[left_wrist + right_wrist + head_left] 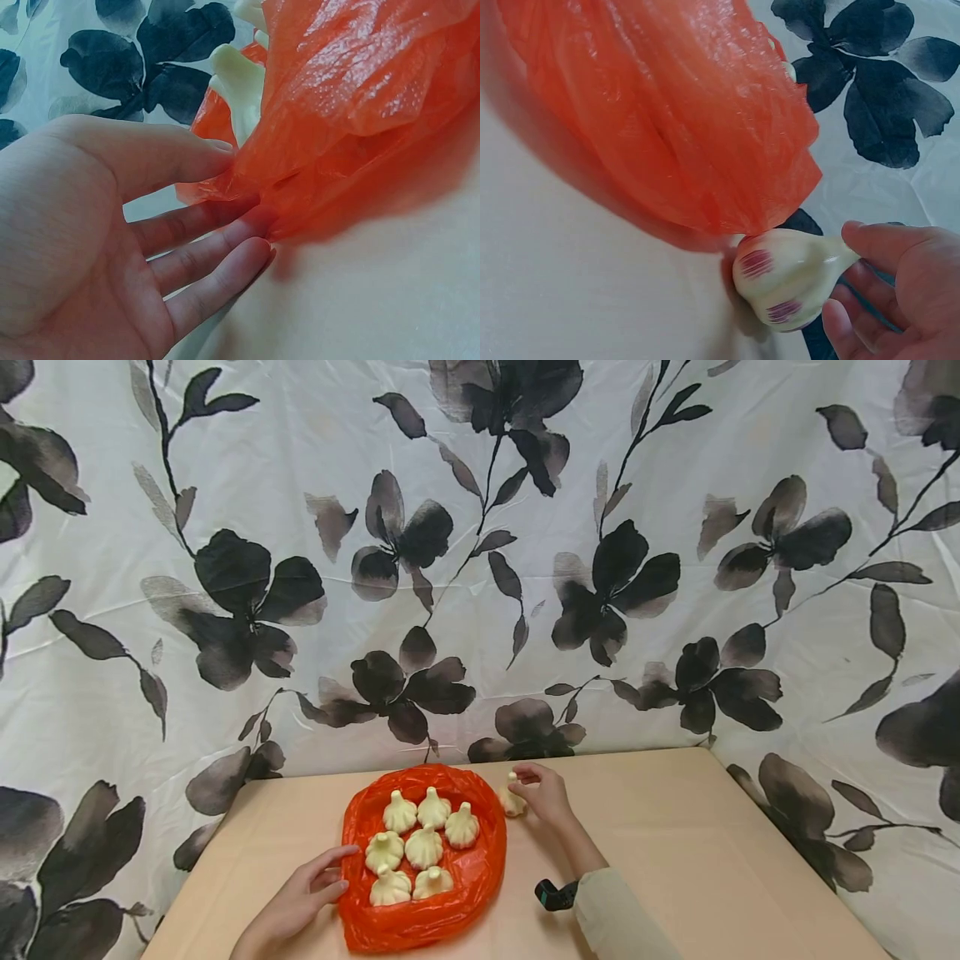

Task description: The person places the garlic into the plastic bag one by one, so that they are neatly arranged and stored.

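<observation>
A red plastic bag (pixel 480 906) with a rolled-down rim stands on the table, holding several pale garlic bulbs (pixel 423 848). At its left side, my left hand (pixel 309 893) pinches the rim; in the left wrist view the thumb (pixel 191 154) lies on one side of the red film and fingertips show through it. My right hand (pixel 546 795) grips another garlic bulb (pixel 513 802) by its stem, just right of the bag's far right side. That bulb (pixel 787 277) has purple streaks and sits close against the bag in the right wrist view.
The light tan table (pixel 645 827) extends right of the bag. A white cloth with dark flowers (pixel 525 610) hangs behind the table's far edge. A black wrist camera (pixel 555 895) is strapped on my right wrist.
</observation>
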A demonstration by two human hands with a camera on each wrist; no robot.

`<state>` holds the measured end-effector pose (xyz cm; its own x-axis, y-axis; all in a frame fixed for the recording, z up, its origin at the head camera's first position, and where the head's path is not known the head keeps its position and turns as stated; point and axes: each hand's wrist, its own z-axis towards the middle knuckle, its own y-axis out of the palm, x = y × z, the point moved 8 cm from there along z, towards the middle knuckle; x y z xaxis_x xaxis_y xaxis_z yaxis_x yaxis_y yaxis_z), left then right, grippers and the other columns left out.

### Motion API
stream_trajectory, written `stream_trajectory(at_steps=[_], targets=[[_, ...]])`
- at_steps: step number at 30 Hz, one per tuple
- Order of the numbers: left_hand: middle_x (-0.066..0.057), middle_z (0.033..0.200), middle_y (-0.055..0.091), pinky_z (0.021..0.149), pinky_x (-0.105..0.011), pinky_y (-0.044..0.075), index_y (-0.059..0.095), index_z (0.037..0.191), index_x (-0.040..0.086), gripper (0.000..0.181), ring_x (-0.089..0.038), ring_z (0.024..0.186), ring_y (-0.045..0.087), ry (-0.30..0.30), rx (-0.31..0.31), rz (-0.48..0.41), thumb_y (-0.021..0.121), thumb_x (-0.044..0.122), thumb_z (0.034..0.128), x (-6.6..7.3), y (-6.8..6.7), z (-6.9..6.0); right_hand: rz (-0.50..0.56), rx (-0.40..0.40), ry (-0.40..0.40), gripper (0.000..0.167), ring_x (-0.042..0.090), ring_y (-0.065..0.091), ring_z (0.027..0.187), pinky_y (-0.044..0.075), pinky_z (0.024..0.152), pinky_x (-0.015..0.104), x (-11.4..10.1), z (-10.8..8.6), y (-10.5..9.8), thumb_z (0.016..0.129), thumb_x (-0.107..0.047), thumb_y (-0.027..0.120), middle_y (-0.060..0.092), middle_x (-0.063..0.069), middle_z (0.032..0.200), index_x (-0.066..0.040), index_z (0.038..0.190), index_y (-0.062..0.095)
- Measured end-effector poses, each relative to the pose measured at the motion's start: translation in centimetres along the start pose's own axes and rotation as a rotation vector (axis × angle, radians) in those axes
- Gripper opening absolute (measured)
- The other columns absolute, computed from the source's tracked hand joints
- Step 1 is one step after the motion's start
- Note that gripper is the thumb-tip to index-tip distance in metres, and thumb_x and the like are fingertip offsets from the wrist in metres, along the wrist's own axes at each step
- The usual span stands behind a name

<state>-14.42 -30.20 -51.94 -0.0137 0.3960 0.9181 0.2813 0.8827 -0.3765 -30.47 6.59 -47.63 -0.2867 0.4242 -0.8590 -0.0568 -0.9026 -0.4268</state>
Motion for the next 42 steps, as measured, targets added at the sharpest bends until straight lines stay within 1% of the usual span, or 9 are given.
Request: stream_trajectory(at_steps=[2, 6, 12, 20, 28, 32, 37, 39, 42], targets=[[-0.028, 0.14, 0.044, 0.083, -0.015, 0.048, 0.038, 0.145, 0.003, 0.058, -0.029, 0.114, 0.055, 0.0, 0.003, -0.002, 0.059, 0.02, 0.0949, -0.1, 0.0, 0.0, -0.013, -0.005, -0.001, 0.024, 0.025, 0.066, 0.088, 0.054, 0.082, 0.037, 0.1, 0.0, 0.1, 0.078, -0.007, 0.078, 0.072, 0.01, 0.093, -0.006, 0.102, 0.073], [-0.028, 0.139, 0.045, 0.082, -0.015, 0.048, 0.038, 0.145, 0.004, 0.057, -0.028, 0.111, 0.056, -0.009, 0.011, 0.003, 0.06, 0.019, 0.0941, -0.2, 0.0, 0.0, -0.049, -0.007, 0.006, 0.02, 0.022, 0.065, 0.085, 0.053, 0.079, 0.034, 0.3, 0.1, 0.2, 0.079, -0.008, 0.078, 0.072, 0.007, 0.09, -0.01, 0.098, 0.074], [-0.027, 0.139, 0.046, 0.082, -0.017, 0.048, 0.04, 0.145, 0.004, 0.058, -0.026, 0.109, 0.055, -0.023, 0.017, 0.005, 0.062, 0.019, 0.0929, -0.3, 0.0, 0.0, -0.072, -0.002, -0.023, 0.015, 0.019, 0.064, 0.08, 0.052, 0.074, 0.029, 0.1, 0.2, 0.1, 0.079, -0.007, 0.077, 0.072, 0.006, 0.083, -0.009, 0.094, 0.075], [-0.027, 0.139, 0.046, 0.082, -0.018, 0.048, 0.039, 0.144, 0.003, 0.058, -0.021, 0.106, 0.056, 0.009, 0.006, 0.032, 0.061, 0.02, 0.0934, 0.2, -0.2, 0.4, -0.075, 0.004, -0.031, 0.014, 0.017, 0.064, 0.077, 0.051, 0.073, 0.028, -0.1, 0.1, -0.2, 0.078, -0.007, 0.078, 0.071, 0.005, 0.08, -0.009, 0.091, 0.075], [-0.028, 0.138, 0.047, 0.082, -0.018, 0.048, 0.04, 0.144, 0.003, 0.058, -0.025, 0.108, 0.056, 0.0, 0.008, 0.034, 0.062, 0.02, 0.0928, 0.3, -0.4, 0.4, -0.07, 0.003, -0.026, 0.014, 0.016, 0.063, 0.077, 0.051, 0.073, 0.026, -0.3, -0.2, -0.3, 0.077, -0.007, 0.079, 0.071, 0.004, 0.08, -0.01, 0.09, 0.076], [-0.028, 0.137, 0.047, 0.082, -0.017, 0.048, 0.04, 0.144, 0.003, 0.057, -0.021, 0.106, 0.057, 0.016, 0.005, 0.036, 0.061, 0.019, 0.0935, 0.4, -0.4, 0.4, -0.066, 0.005, -0.039, 0.015, 0.015, 0.064, 0.076, 0.05, 0.072, 0.025, -0.4, -0.5, -0.4, 0.076, -0.007, 0.08, 0.071, 0.003, 0.078, -0.01, 0.089, 0.076], [-0.028, 0.138, 0.047, 0.083, -0.017, 0.048, 0.04, 0.144, 0.003, 0.056, -0.015, 0.103, 0.058, 0.027, 0.004, 0.041, 0.061, 0.019, 0.094, 0.4, -0.2, 0.5, -0.072, 0.01, -0.043, 0.014, 0.015, 0.063, 0.076, 0.05, 0.074, 0.026, -0.4, -0.7, -0.6, 0.076, -0.007, 0.08, 0.071, 0.002, 0.078, -0.011, 0.089, 0.076], [-0.028, 0.138, 0.046, 0.083, -0.017, 0.048, 0.041, 0.143, 0.003, 0.056, -0.013, 0.103, 0.058, 0.036, 0.01, 0.043, 0.061, 0.019, 0.0938, 0.4, -0.3, 0.5, -0.074, 0.009, -0.043, 0.013, 0.015, 0.063, 0.078, 0.05, 0.075, 0.027, -0.5, -0.7, -0.6, 0.077, -0.007, 0.079, 0.071, 0.002, 0.079, -0.012, 0.089, 0.076], [-0.028, 0.14, 0.045, 0.083, -0.017, 0.049, 0.041, 0.143, 0.003, 0.056, -0.011, 0.104, 0.058, 0.052, 0.021, 0.043, 0.061, 0.018, 0.0937, 0.3, -0.5, 0.5, -0.078, 0.014, -0.064, 0.012, 0.015, 0.062, 0.079, 0.051, 0.077, 0.033, -0.8, -0.7, -0.7, 0.078, -0.007, 0.078, 0.071, 0.002, 0.081, -0.011, 0.09, 0.076]])
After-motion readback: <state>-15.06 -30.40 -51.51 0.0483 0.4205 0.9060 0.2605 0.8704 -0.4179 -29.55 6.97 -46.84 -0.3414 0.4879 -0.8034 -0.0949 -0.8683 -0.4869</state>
